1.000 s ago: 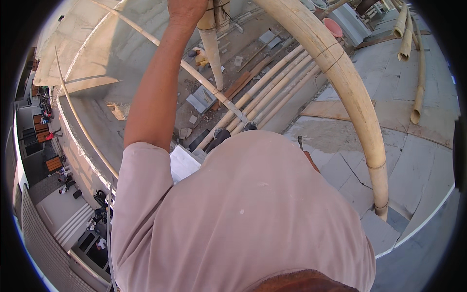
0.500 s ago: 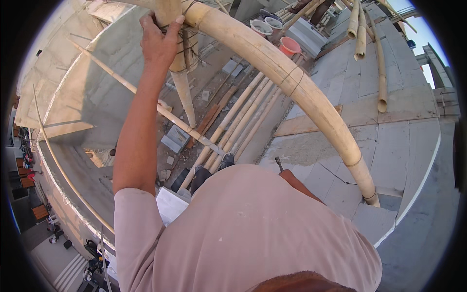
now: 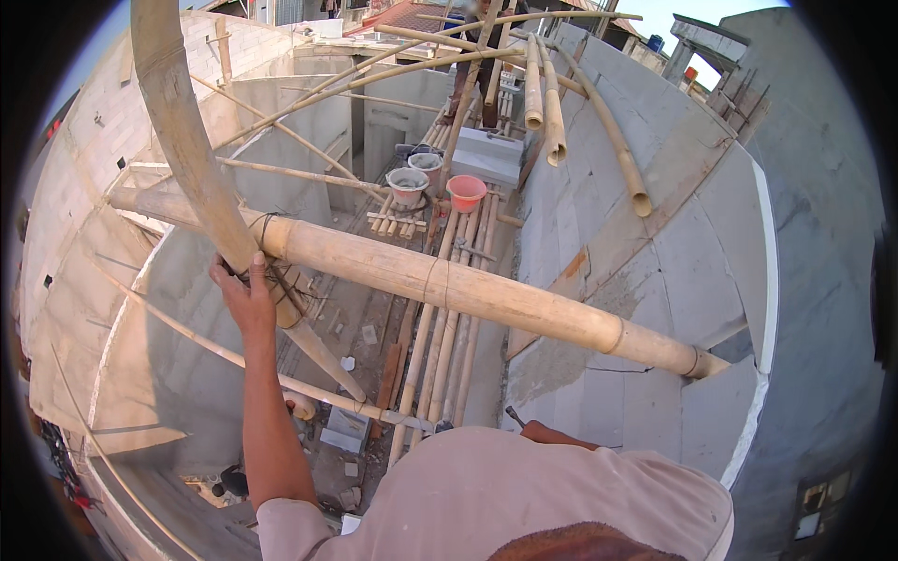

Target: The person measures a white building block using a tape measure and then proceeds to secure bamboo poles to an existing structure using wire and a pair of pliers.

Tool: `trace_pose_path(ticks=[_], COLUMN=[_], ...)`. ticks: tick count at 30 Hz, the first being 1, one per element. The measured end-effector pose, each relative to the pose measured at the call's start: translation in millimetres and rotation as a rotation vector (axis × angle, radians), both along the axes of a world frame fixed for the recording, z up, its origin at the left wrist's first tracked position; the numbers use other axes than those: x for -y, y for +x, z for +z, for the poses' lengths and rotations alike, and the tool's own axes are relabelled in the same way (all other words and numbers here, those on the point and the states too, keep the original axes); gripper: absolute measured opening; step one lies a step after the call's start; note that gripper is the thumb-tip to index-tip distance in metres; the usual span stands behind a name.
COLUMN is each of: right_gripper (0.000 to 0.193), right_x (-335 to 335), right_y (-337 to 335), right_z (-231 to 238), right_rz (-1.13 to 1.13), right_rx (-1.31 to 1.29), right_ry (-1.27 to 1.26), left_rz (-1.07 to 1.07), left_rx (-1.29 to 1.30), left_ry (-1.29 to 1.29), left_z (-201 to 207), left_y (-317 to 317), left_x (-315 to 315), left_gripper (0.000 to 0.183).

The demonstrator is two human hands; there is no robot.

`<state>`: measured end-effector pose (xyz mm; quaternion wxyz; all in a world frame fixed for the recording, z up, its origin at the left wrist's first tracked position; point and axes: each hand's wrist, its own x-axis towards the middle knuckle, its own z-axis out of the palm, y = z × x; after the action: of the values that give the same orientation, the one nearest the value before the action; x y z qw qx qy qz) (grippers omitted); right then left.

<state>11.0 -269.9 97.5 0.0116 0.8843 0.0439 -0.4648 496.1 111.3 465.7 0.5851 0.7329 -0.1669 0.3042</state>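
Observation:
My left hand [image 3: 248,294] is wrapped round a steep bamboo pole [image 3: 196,140], just below where it crosses a thick bamboo beam [image 3: 374,262]. Dark wire ties [image 3: 288,288] bind the pole beside my fingers. The beam runs across to the right, its far end in a notch of the block wall [image 3: 645,411]. Low in front of my torso, my right hand [image 3: 538,432] is closed on a slim tool with a dark end [image 3: 513,414]. Most of that tool and the fingers are hidden, so its kind does not show.
Below lie several long bamboo poles [image 3: 449,346]. A red bucket [image 3: 466,192] and two whitish buckets [image 3: 408,185] stand farther off, near stacked pale blocks [image 3: 486,154]. Bamboo poles [image 3: 552,103] jut over the right wall. Another person [image 3: 472,79] stands at the far end among crossing poles.
My view has tipped up, bringing more of the far end and the other person into sight. My left hand still grips the steep pole; the right still holds the tool.

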Motion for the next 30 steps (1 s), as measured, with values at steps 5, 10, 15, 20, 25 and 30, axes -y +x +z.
trace_pose_path(ticks=[5, 10, 15, 20, 25, 30], right_gripper=[0.028, 0.027, 0.026, 0.027, 0.028, 0.028], right_x=[14.4, 27.1, 55.3, 27.0, 27.4, 24.0], right_y=[-33.8, -48.2, -77.6, -23.9, -23.1, -29.5], right_z=[-26.5, -54.9, -121.0, -25.8, -20.1, -33.1], right_rz=[-0.275, -0.374, -0.235, -0.219, -0.192, -0.522], right_rx=[-0.013, 0.106, 0.039, 0.038, 0.050, 0.145], right_ry=[0.004, 0.086, -0.026, 0.013, 0.005, 0.068], left_rz=[-0.023, -0.031, -0.044, -0.005, -0.015, 0.003], left_rx=[0.014, 0.017, 0.019, 0.026, 0.035, 0.044], left_ry=[-0.045, -0.050, -0.063, -0.064, -0.077, -0.048], left_z=[3.7, 2.1, -1.9, -4.9, -4.8, -0.4], left_y=[-1.1, -2.3, 4.4, -0.1, 3.7, 0.4], left_x=[6.8, -3.0, 24.3, 1.3, 8.3, 12.9], left_gripper=[0.068, 0.068, 0.066, 0.065, 0.064, 0.059])
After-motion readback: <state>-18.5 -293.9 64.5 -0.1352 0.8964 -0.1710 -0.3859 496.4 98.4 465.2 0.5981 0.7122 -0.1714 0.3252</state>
